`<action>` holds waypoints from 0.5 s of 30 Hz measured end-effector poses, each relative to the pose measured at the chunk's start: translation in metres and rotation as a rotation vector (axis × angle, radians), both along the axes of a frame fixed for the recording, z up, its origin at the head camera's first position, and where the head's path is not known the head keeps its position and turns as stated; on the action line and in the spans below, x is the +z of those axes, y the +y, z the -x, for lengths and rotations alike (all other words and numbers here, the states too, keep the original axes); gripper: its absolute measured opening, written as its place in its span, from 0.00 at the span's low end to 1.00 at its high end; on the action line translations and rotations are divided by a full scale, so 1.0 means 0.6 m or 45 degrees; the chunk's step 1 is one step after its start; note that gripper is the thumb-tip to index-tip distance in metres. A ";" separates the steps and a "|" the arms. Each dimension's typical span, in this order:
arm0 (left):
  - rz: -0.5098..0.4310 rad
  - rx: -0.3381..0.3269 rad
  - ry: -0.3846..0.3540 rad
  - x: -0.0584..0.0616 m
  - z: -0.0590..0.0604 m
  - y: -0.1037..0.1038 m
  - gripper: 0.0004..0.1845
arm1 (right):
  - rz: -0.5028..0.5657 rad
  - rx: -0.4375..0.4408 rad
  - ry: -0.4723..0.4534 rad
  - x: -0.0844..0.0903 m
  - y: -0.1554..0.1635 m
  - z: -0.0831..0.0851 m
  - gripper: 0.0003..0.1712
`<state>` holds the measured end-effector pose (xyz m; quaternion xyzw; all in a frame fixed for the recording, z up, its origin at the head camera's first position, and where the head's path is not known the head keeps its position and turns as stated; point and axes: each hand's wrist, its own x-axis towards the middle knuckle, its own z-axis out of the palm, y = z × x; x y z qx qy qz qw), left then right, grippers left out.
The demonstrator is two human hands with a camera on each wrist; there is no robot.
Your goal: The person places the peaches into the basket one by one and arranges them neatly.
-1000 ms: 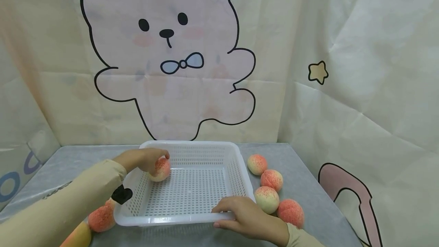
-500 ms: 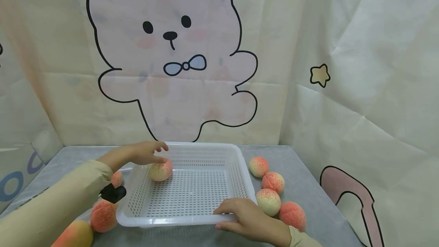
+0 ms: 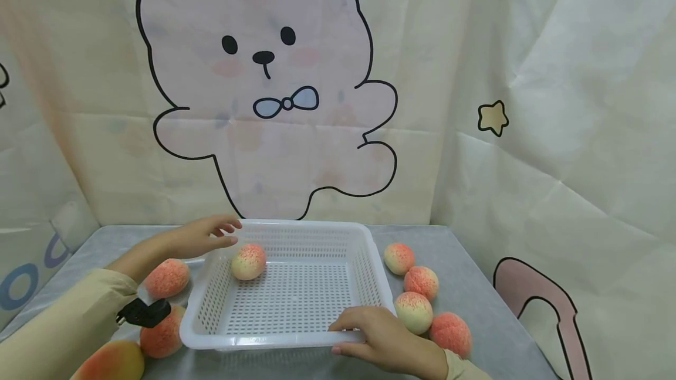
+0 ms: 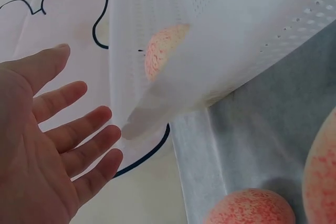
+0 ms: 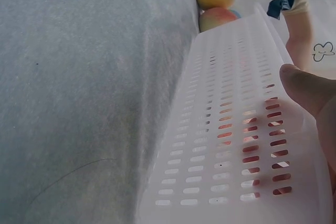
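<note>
One red-and-cream peach lies inside the white perforated plastic basket, at its left end. Just above the basket's back left corner is my left hand, its fingers spread and holding nothing. The left wrist view shows that same hand with its palm bare beside the basket wall. My right hand grips the front rim near the right corner, thumb outside and fingers over the inside. In the right wrist view the thumb presses against the outer side of the basket.
Several peaches stand in a row on the grey table right of the basket. To its left lie two red peaches and a yellow-red mango, partly behind the left sleeve. A cloth backdrop rises behind the table.
My left hand has let go of the peach inside the basket and drawn back up and left, its fingers opening. The right hand keeps its hold on the rim.
</note>
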<state>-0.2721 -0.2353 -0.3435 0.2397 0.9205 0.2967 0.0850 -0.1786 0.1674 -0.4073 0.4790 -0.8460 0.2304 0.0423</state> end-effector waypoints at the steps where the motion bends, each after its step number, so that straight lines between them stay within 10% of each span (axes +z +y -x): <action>1: -0.015 0.003 0.004 -0.002 -0.001 -0.004 0.27 | 0.001 0.002 0.001 -0.001 0.000 0.000 0.09; 15: -0.188 0.035 0.057 -0.011 -0.041 -0.033 0.25 | -0.007 0.010 0.021 -0.002 0.001 0.000 0.12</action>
